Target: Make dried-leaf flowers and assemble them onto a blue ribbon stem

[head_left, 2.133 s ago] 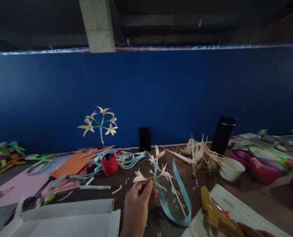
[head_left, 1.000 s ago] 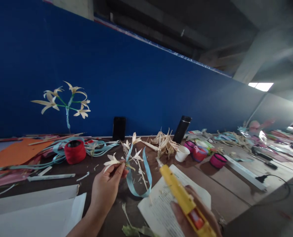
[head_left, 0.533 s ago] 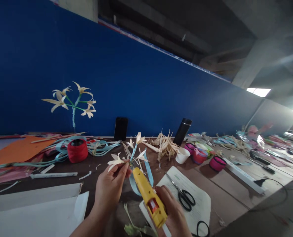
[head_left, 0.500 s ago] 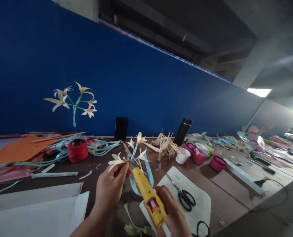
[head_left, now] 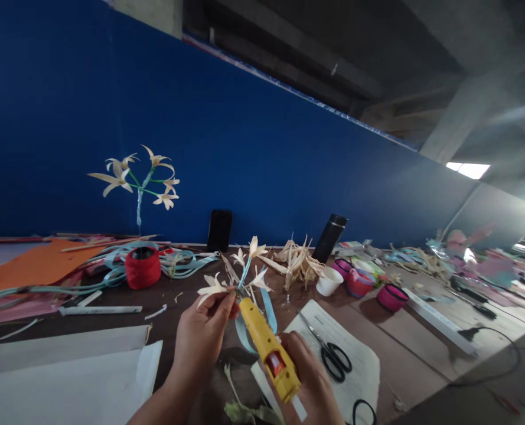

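Note:
Between thumb and fingers, my left hand pinches an artificial flower spray with cream petals and a pale blue wrapped stem. My right hand grips a yellow hot glue gun, a white glue stick jutting from its rear. The gun's nozzle points at the stem beside my left fingertips; whether it touches cannot be seen. A light blue ribbon hangs behind the gun. Black-handled scissors lie on a printed paper to the right of my right hand.
A finished-looking flower stem stands against the blue wall. Along the table are a red ribbon roll, a phone, dried husks, a white cup, a black bottle and a power strip. White board lies front left.
The whole view has shifted slightly, so things appear a little further right. Both hands keep their holds, with the glue gun still at the flower stem.

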Demonstrator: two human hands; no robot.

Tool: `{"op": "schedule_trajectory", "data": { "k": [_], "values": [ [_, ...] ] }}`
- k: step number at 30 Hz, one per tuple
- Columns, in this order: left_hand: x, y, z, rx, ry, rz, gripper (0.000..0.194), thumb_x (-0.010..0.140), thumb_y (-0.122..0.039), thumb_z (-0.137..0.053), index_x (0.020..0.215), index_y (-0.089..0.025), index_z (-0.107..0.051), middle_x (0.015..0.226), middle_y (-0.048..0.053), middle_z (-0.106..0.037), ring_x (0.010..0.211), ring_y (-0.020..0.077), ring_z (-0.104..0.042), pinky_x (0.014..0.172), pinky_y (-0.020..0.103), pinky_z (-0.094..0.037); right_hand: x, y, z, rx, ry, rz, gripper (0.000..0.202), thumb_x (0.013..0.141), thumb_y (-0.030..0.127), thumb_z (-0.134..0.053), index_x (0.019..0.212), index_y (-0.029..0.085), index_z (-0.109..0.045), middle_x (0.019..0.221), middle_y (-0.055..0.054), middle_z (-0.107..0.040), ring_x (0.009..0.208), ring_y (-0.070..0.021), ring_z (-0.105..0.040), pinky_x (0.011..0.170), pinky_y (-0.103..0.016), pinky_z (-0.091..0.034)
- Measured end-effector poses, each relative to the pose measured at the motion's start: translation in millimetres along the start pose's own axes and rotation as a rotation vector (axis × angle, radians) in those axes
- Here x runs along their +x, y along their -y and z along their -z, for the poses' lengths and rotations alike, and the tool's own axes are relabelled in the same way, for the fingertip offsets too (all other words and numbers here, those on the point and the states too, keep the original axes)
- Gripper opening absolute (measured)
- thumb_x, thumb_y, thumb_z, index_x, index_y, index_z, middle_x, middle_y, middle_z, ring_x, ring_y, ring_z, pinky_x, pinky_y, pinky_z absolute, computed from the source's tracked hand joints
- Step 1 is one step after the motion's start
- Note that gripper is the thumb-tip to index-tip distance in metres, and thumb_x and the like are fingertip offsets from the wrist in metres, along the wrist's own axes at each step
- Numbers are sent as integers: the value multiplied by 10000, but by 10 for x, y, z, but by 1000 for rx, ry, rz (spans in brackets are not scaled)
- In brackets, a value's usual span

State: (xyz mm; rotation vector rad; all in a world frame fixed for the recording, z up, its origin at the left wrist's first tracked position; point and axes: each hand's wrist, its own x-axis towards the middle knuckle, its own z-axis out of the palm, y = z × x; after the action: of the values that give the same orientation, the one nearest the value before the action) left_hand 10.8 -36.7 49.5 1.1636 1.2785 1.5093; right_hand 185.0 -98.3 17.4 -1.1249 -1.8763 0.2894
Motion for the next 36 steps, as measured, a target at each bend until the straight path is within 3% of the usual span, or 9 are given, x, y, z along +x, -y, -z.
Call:
{"op": "schedule_trajectory", "data": {
  "k": [12,25,36],
  "values": [
    [3,49,6,-15,17,-4,286,683,-400,-649,839,-168,-707,661,17,-707,638,176,-633,620,243,-485,-10,0,0,4,6,-20,209,747,77,-462,902,216,-484,790,-20,-509,668,-160,-530,585,-241,-415],
    [9,63,18,-10,30,-6,270,690,-386,-651,846,-172,-703,672,9,-705,660,174,-632,642,237,-485,3,55,61,3,77,-53,334,697,2,-473,953,214,-499,828,-21,-525,719,-163,-554,632,-232,-432],
    [12,40,0,-35,33,6,277,673,-389,-662,839,-172,-707,665,14,-706,640,172,-635,623,233,-487,-19,-6,-31,66,-22,-31,220,741,89,-486,922,213,-505,803,-23,-507,692,-171,-533,611,-251,-433]
  ]
}}
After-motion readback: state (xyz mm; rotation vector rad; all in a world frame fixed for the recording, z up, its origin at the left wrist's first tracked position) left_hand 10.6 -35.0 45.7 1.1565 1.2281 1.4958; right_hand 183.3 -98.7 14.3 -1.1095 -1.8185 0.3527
